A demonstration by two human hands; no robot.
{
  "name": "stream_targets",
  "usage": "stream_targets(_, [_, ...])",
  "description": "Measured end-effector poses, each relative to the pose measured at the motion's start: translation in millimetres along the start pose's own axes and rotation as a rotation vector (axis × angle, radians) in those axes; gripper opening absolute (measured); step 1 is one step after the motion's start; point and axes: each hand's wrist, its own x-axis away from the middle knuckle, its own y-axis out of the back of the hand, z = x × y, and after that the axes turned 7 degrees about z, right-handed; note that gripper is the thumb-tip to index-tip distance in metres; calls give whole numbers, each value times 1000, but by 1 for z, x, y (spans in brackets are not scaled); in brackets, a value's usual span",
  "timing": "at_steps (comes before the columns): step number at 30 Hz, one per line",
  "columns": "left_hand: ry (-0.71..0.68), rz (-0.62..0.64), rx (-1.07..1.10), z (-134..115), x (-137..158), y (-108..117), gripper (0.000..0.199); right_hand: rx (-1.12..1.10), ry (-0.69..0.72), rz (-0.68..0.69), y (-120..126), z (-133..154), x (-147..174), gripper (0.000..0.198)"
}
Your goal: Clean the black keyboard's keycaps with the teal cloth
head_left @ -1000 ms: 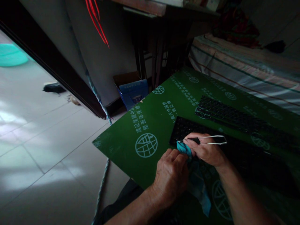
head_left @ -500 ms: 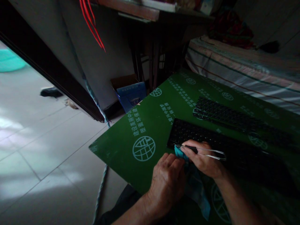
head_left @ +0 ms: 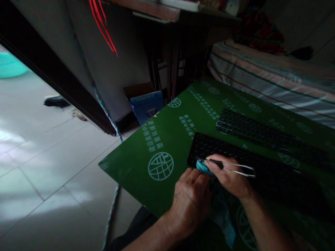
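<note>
My right hand [head_left: 229, 179] is closed around a pair of metal tweezers [head_left: 251, 170] with a dark grip, the bent end pointing right. The tips are at a teal cloth [head_left: 202, 167], near the left end of a black keyboard [head_left: 209, 144]. Beside it, my left hand [head_left: 191, 195] is closed on the same cloth, whose loose end [head_left: 227, 232] hangs below between my wrists. Behind the keyboard, rows of small black pieces, apparently keycaps [head_left: 248, 127], lie on the green board [head_left: 136, 160]. My palms and the exact tips are partly hidden.
A bed with a striped cover [head_left: 261, 80] borders the board's far right. A blue box [head_left: 148, 104] stands on the floor past the left edge, beneath a dark table [head_left: 157, 14]. A twisted rope [head_left: 104, 108] and red cords [head_left: 103, 26] hang at the left.
Both hands have shifted slightly to the right with the cloth and tweezers. The cloth at the tweezer tips looks more bunched. The keyboard and loose pieces have stayed in place.
</note>
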Motion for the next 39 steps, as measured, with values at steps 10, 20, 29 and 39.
stream_targets(10, [-16, -22, 25, -5, 0, 6, 17, 19, -2, 41, 4, 0, 2, 27])
stream_targets(20, [-62, 22, 46, -12, 3, -6, 15, 23, -52, 46, 15, -4, 6, 28])
stream_targets(29, [-41, 8, 32, -8, -1, 0, 16, 13, -1, -18, 2, -5, 2, 24])
stream_targets(39, [-20, 9, 34, -6, 1, -2, 17, -118, -70, -7, 18, -4, 5, 28])
